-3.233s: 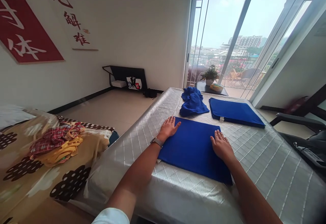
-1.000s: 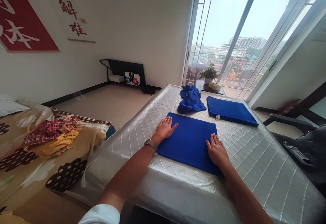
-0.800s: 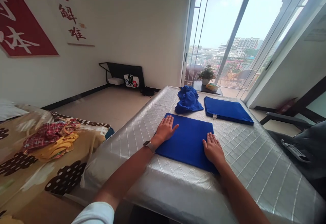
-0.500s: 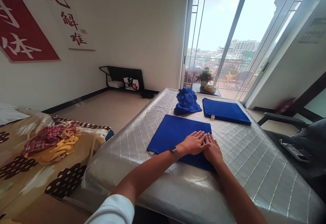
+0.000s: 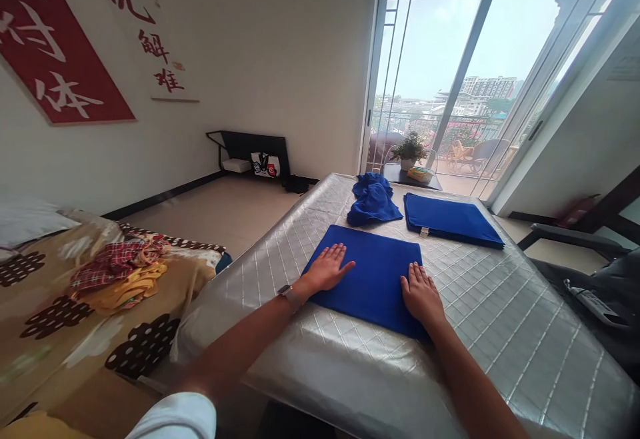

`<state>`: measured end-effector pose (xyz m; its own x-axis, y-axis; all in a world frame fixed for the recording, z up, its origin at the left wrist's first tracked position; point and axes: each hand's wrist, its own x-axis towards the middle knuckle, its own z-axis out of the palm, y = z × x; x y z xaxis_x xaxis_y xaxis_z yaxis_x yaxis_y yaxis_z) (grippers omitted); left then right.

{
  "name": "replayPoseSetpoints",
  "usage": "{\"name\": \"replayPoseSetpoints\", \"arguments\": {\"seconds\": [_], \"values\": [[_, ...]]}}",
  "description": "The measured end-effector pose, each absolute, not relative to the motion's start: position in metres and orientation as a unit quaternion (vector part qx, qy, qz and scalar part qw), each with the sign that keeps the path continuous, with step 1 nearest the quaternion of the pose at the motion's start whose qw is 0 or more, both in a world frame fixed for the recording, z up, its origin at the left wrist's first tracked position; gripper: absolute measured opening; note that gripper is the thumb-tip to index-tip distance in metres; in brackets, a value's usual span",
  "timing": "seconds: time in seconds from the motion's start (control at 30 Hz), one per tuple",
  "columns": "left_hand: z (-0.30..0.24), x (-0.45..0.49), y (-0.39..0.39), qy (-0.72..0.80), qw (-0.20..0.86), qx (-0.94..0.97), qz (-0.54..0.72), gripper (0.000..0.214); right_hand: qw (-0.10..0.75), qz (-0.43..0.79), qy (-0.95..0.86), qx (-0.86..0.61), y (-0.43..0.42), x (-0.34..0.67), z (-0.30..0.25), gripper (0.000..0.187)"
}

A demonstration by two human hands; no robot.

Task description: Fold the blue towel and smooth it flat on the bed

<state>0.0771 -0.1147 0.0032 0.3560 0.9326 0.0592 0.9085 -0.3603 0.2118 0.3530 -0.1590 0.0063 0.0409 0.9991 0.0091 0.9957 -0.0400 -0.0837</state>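
A flat, folded blue cloth [image 5: 370, 272] lies on the silver quilted mattress [image 5: 490, 306] in front of me. My left hand [image 5: 325, 269] rests flat on its left side, fingers stretched out, with a watch on the wrist. On the cloth's right edge lies my right hand [image 5: 423, 296], palm down and fingers extended. Neither hand grips anything. Beyond it to the right sits a stack of folded blue cloth [image 5: 453, 219] with a white tag at its near edge. A crumpled blue cloth [image 5: 374, 200] lies at the far side, left of that stack.
A low bed with a patterned sheet [image 5: 95, 352] stands at left, a red plaid and yellow clothes pile [image 5: 120, 272] on it. A dark armchair [image 5: 590, 272] is at right. Past the mattress stand a small table with a potted plant [image 5: 409, 149] and a sliding glass door [image 5: 450, 59].
My left hand has slid left across the folded cloth, away from my right hand, which stays by the right edge. The hands were side by side before. The view has shifted slightly left.
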Motion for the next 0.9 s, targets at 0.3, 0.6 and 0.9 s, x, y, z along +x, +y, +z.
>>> {"name": "replayPoseSetpoints", "arguments": {"seconds": [0.3,0.6,0.9], "values": [[-0.009,0.044,-0.115,0.618,0.055,0.777,0.111,0.092,0.039,-0.024,-0.697,-0.716,-0.161,0.352,0.006,0.063],[-0.009,0.045,-0.115,0.614,0.047,0.781,0.105,0.092,0.022,-0.017,-0.711,-0.702,-0.203,0.346,0.001,0.066],[0.008,0.049,-0.115,0.595,0.014,0.792,0.134,0.081,0.007,0.005,-0.695,-0.719,-0.216,0.339,0.000,0.066]]}}
